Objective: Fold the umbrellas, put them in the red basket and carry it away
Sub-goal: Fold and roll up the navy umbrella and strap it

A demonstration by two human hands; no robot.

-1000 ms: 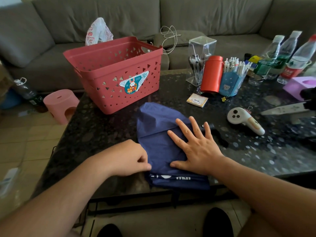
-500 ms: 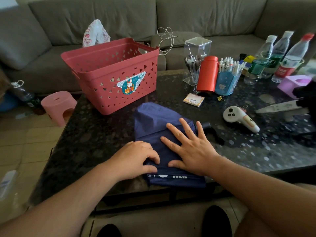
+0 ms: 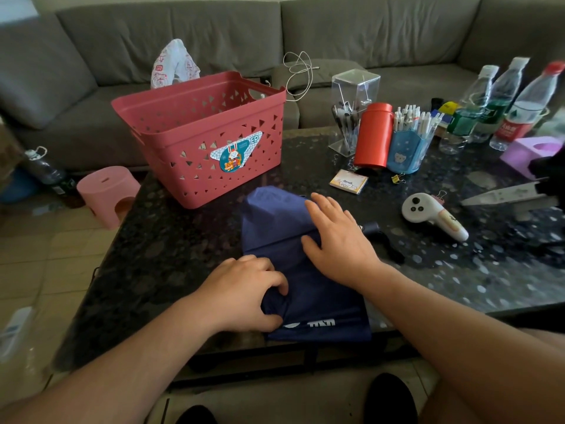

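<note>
A navy blue umbrella lies collapsed and flattened on the dark speckled table, its black handle poking out to the right. My left hand pinches a fold of the fabric at the near left edge. Flat on the cloth's right side rests my right hand, fingers straight and pointing away from me. The red perforated basket stands just beyond the umbrella at the table's far left; its visible inside looks empty.
To the right stand a red flask, a blue pen holder, a clear pen case, several water bottles, a white controller, a knife and a purple box. A pink stool sits left of the table, a grey sofa behind.
My left hand has moved onto the umbrella's near left edge and bunched the fabric between its fingers. My right hand has slid a little further up the cloth.
</note>
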